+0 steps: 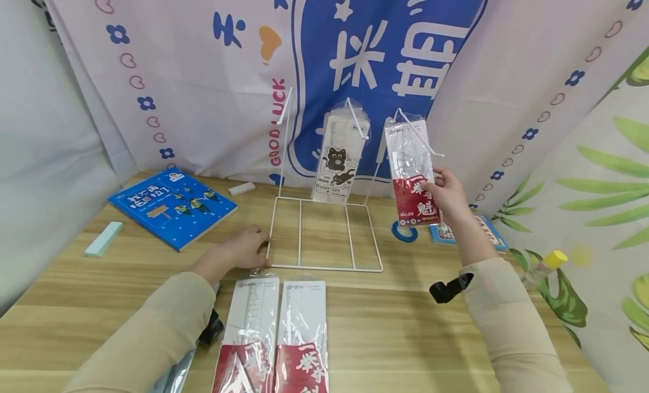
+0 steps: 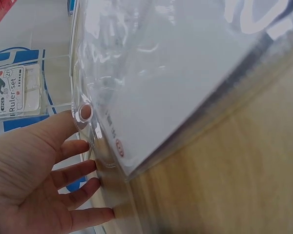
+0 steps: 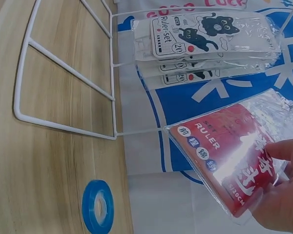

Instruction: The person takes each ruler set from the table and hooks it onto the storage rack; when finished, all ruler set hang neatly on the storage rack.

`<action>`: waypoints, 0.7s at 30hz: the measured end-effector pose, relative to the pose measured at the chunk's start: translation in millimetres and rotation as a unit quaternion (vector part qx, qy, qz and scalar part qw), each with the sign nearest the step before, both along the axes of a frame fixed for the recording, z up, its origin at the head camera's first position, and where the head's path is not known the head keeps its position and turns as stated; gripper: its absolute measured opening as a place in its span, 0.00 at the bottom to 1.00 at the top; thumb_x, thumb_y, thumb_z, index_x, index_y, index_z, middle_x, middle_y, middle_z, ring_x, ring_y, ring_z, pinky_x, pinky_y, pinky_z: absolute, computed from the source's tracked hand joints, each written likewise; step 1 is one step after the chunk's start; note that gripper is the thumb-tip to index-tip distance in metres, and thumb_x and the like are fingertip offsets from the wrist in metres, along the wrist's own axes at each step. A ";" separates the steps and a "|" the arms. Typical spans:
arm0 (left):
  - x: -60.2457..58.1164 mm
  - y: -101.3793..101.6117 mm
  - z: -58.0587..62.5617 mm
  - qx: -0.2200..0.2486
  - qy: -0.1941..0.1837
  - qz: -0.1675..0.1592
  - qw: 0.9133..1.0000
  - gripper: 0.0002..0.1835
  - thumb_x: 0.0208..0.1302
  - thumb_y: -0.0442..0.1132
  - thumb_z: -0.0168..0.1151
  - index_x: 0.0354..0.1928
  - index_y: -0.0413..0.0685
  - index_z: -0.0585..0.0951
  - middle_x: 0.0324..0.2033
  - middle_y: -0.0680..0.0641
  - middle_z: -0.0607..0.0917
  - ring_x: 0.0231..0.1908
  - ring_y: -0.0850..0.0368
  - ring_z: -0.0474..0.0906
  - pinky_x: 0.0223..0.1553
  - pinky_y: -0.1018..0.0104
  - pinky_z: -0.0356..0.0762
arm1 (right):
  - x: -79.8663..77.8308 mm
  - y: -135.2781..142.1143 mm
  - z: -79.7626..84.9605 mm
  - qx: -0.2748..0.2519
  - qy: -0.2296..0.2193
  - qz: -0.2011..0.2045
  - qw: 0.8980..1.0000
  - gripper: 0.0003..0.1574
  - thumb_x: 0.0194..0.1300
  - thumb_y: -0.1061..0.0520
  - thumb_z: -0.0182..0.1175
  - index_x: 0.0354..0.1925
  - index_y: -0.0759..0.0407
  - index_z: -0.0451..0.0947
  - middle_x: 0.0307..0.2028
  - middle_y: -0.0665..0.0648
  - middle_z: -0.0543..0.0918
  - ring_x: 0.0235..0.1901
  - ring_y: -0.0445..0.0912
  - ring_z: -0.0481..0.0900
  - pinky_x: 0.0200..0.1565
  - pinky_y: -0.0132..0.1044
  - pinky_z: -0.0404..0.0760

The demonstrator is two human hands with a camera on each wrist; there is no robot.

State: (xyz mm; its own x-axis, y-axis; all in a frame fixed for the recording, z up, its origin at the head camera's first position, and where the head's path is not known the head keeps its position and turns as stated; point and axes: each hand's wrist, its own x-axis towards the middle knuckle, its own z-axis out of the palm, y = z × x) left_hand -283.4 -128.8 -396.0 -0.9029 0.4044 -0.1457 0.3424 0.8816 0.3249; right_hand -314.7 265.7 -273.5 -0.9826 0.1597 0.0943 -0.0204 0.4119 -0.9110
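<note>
Between thumb and fingers, my right hand (image 1: 448, 196) pinches the side of a red-and-white ruler set pack (image 1: 413, 173), which hangs by its top at the right hook of a white wire rack (image 1: 324, 267). From the middle hook hang several cat-printed ruler sets (image 1: 337, 156), stacked one behind another in the right wrist view. My left hand (image 1: 247, 248) rests at the rack base's left front corner, fingers loosely spread. In the left wrist view, the thumb overlaps the hole of a clear ruler pack (image 2: 156, 83). Two red-and-white packs (image 1: 252, 308) lie side by side in front of the rack.
A blue book (image 1: 172, 206), a light-blue bar (image 1: 103, 239) and a white eraser-like block (image 1: 241, 188) lie left. Blue tape (image 1: 404, 232) and another blue booklet (image 1: 487, 232) sit right. A printed cloth (image 1: 203, 100) hangs behind the rack. The rack's left hook (image 1: 285, 106) is bare.
</note>
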 end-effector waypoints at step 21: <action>-1.1 0.3 -2.1 0.003 -0.005 0.003 1.000 0.32 0.54 0.48 0.64 0.57 0.38 0.70 0.59 0.29 0.62 0.58 0.35 0.59 0.58 0.45 0.59 | -23.2 -10.4 -21.0 0.004 -0.001 0.055 0.999 0.21 0.65 0.61 0.49 0.54 0.72 0.63 0.42 0.62 0.76 0.35 0.43 0.78 0.35 0.35 0.81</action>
